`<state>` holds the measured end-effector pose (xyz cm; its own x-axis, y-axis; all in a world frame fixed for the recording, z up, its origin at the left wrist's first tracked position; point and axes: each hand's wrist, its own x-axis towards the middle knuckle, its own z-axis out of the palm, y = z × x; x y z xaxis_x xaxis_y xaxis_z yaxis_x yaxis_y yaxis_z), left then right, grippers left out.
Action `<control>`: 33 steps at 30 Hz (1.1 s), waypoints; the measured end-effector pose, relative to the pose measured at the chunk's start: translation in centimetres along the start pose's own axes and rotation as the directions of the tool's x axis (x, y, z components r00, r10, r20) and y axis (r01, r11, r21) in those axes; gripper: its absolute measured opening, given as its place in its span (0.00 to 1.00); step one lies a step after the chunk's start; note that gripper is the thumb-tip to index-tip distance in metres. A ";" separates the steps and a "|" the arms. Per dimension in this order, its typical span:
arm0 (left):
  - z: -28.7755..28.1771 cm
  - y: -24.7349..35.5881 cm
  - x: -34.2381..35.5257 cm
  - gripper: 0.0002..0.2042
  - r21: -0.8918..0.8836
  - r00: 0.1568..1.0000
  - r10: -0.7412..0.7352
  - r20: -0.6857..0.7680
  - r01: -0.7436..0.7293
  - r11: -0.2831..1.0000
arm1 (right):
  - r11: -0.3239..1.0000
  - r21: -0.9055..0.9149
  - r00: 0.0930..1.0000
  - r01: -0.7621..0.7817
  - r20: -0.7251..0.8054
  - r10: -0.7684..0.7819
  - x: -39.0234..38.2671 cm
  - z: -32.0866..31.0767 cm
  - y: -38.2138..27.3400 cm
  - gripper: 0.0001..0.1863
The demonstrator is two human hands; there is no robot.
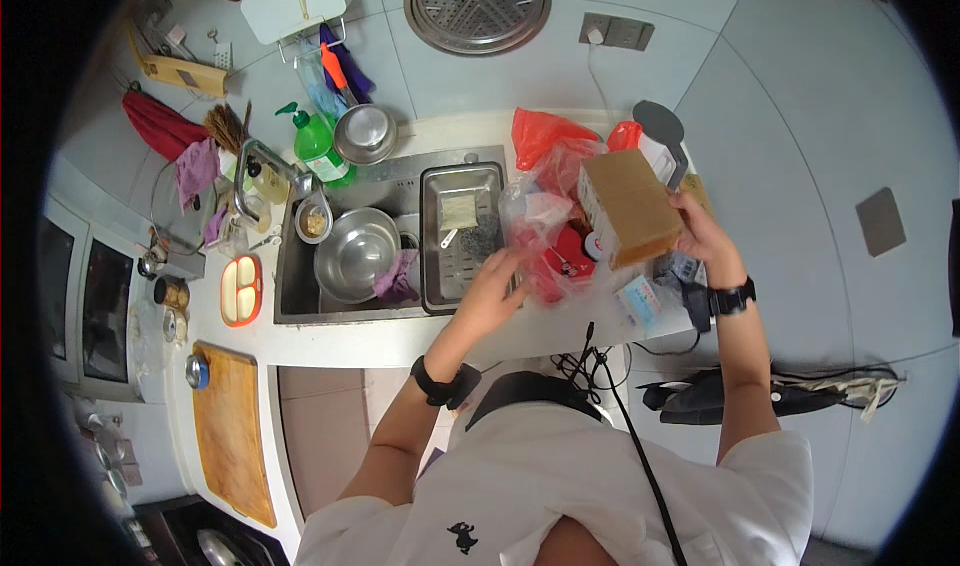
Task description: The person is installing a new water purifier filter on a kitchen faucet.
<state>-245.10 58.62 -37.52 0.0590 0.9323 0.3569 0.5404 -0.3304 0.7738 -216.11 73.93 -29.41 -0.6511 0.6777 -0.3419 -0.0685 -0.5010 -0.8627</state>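
Note:
A brown cardboard box is gripped at its right side by my right hand, above the cluttered right part of the counter. My left hand reaches to the edge of a crumpled clear plastic bag, its fingers apart and loosely curved. Inside or under the bag is a red item. A red plastic bag lies behind them, and a small light-blue and white packet sits near the front edge, below the box.
The sink holds a steel bowl and a tray. Soap, a pan and a faucet stand behind. At left are a divided dish and cutting board. Black cables hang at the front edge.

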 end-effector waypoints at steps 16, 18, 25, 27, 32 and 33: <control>-14.5 1.4 -6.2 0.52 -0.165 0.914 -0.021 -0.405 -0.051 0.985 | 0.082 -0.725 0.657 0.684 0.563 -0.501 2.2 24.3 6.2 0.38; -16.4 0.7 -8.1 0.51 -0.048 0.891 -0.003 -0.455 -0.021 0.999 | 0.190 -0.686 0.679 0.703 0.566 -0.468 3.2 26.9 6.7 0.34; -23.2 -0.9 -13.3 0.48 0.305 0.813 0.102 -0.574 0.096 0.947 | 0.039 -0.714 0.618 0.699 0.576 -0.535 9.4 35.0 2.3 0.19; -24.6 -2.3 -15.6 0.48 0.303 0.813 0.060 -0.579 0.147 0.942 | 0.084 -0.696 0.577 0.713 0.513 -0.635 14.3 36.2 -1.7 0.17; -26.1 -4.6 -20.0 0.49 0.194 0.775 -0.135 -0.617 0.316 0.929 | 0.226 -0.700 0.620 0.677 0.376 -0.689 27.5 39.6 -13.6 0.14; -26.2 -5.0 -20.8 0.48 0.177 0.761 -0.149 -0.631 0.329 0.928 | 0.141 -0.721 0.523 0.679 0.340 -0.782 30.1 40.3 -15.1 0.13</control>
<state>-271.07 37.07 -35.09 -0.5653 0.6664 0.4863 0.6695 0.0263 0.7423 -265.17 80.20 -11.66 -0.5435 0.5630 0.6226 0.0931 0.7776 -0.6219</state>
